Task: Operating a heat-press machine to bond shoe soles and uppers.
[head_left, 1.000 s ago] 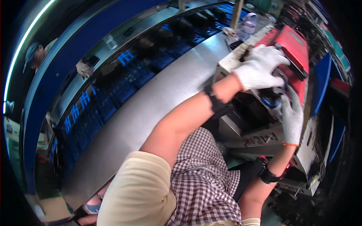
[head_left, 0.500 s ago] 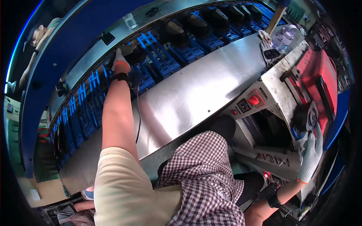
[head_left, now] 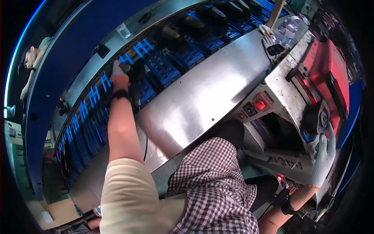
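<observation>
My left hand (head_left: pixel 118 71), in a light glove with an orange cuff, reaches to the far side of a row of blue pronged racks (head_left: pixel 144 50). Beside its fingers is a small dark, rounded piece (head_left: pixel 127 67); the fingertips are partly hidden, so its grip is unclear. On the right, my gloved right hand (head_left: pixel 324 158) pinches the lower edge of a dark piece with a grey oval face (head_left: pixel 323 117) bearing a round ring. That piece sits against a red machine (head_left: pixel 329 70).
Dark shoe-shaped pieces (head_left: pixel 193 22) stand along the racks. A bare metal ledge (head_left: pixel 194 93) runs before me. Gloves (head_left: pixel 269 41) and a small pale fan (head_left: pixel 290 28) lie beyond it. A red switch (head_left: pixel 259 104) is on the machine's front. Another person (head_left: pixel 33 58) is far left.
The whole view has shifted slightly. My left hand has come a little nearer, and blue prongs now show just beyond its fingers. My right hand stays at the dark piece.
</observation>
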